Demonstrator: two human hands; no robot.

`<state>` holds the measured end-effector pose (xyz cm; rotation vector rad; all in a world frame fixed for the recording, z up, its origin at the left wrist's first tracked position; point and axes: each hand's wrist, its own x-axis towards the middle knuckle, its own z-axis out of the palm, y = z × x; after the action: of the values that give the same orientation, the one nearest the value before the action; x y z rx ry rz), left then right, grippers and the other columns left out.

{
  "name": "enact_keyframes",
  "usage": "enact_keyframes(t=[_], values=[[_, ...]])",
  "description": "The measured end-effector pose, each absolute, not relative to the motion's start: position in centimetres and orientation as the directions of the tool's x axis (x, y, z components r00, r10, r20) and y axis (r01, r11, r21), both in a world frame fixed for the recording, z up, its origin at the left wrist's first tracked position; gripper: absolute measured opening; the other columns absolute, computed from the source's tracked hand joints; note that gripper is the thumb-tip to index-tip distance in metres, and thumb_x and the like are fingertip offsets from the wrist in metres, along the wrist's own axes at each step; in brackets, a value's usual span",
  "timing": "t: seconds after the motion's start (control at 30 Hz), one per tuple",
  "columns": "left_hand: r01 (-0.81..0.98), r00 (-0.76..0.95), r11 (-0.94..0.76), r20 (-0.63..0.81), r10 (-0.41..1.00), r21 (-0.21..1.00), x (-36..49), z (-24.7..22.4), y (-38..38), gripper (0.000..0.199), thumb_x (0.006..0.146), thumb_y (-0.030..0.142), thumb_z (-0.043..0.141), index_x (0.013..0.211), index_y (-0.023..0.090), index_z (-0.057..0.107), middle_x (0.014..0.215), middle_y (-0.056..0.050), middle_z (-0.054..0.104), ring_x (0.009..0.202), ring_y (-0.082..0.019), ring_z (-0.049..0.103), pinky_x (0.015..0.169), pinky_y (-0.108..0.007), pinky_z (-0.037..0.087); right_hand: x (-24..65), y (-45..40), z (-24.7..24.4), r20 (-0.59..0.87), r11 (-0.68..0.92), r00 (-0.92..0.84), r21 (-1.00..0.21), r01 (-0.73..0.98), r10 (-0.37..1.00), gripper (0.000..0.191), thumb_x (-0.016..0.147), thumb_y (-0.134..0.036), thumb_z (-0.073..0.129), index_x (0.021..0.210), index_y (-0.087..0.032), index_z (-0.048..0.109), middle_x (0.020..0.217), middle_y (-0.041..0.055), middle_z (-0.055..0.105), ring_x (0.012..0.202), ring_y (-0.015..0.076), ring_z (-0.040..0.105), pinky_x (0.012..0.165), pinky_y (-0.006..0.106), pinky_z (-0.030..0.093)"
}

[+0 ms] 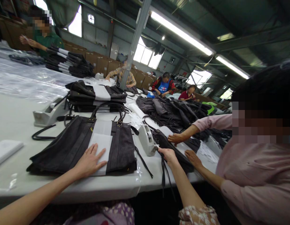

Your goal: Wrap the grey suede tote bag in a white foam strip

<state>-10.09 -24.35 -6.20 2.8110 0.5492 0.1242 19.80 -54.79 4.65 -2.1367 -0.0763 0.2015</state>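
My left hand (92,161) lies flat with fingers spread on a white paper band (102,140) around a dark grey handbag (67,147). The handbag lies on the table, its handles pointing away from me. Off to the right, my right hand (167,154) pinches at the front edge of a grey tape dispenser (146,140). A small shiny bit of tape shows at its fingertips, partly hidden. Dark straps hang over the table edge beside that hand.
A co-worker's hands (182,139) rest on another dark bag (167,142) at right. Behind my bag are stacked banded bags (88,97) and a second tape dispenser (47,114). A white paper stack (6,150) lies left. A large bag pile (168,109) and a metal post (135,43) stand beyond.
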Motion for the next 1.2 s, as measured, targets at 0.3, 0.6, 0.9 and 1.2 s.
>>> enact_keyframes(t=[0.3, 0.6, 0.9, 1.2], values=[[0.352, 0.927, -0.894, 0.033, 0.375, 0.277, -10.2, -6.2, -24.4, 0.071, 0.083, 0.07, 0.034, 0.14, 0.028, 0.039, 0.15, -0.017, 0.027, 0.138, -0.039, 0.018, 0.108, -0.047, 0.018, 18.1, -54.5, 0.8, -0.148, -0.537, 0.981, -0.841, -0.057, 0.127, 0.032, 0.064, -0.045, 0.065, 0.07, -0.014, 0.066, 0.063, 0.0069, 0.066, 0.055, 0.0161, 0.06, 0.052, 0.025, 0.047], [0.348, 0.925, -0.879, 0.036, 0.379, 0.326, -10.2, -5.6, -24.5, 0.074, 0.082, 0.072, 0.033, 0.14, 0.028, 0.04, 0.151, -0.016, 0.026, 0.138, -0.039, 0.017, 0.109, -0.05, 0.016, 16.1, -55.6, 4.6, 0.084, -0.71, 0.946, -0.641, 0.293, 0.314, 0.031, 0.072, -0.048, 0.057, 0.067, -0.019, 0.069, 0.061, 0.0051, 0.066, 0.063, 0.0218, 0.061, 0.058, 0.027, 0.044], [0.354, 0.915, -0.848, 0.04, 0.401, 0.393, -10.2, -4.3, -24.6, 0.073, 0.081, 0.071, 0.036, 0.14, 0.029, 0.039, 0.152, -0.014, 0.022, 0.14, -0.039, 0.014, 0.109, -0.052, 0.017, 11.0, -34.8, 10.5, 0.049, -0.117, 0.17, -0.538, 0.835, 0.984, 0.023, 0.085, -0.034, 0.053, 0.084, -0.02, 0.072, 0.083, 0.0017, 0.07, 0.076, 0.0158, 0.061, 0.071, 0.022, 0.042], [0.423, 0.868, -0.788, 0.05, 0.494, 0.447, -10.0, -4.8, -25.1, 0.078, 0.077, 0.072, 0.044, 0.14, 0.027, 0.039, 0.153, -0.017, 0.019, 0.139, -0.042, 0.012, 0.107, -0.058, 0.017, 10.7, -20.2, 9.0, -0.313, 0.173, -0.224, -0.183, 0.968, 0.923, 0.014, 0.084, -0.028, 0.061, 0.088, -0.021, 0.073, 0.076, 0.0004, 0.07, 0.067, 0.0119, 0.058, 0.06, 0.019, 0.035]])
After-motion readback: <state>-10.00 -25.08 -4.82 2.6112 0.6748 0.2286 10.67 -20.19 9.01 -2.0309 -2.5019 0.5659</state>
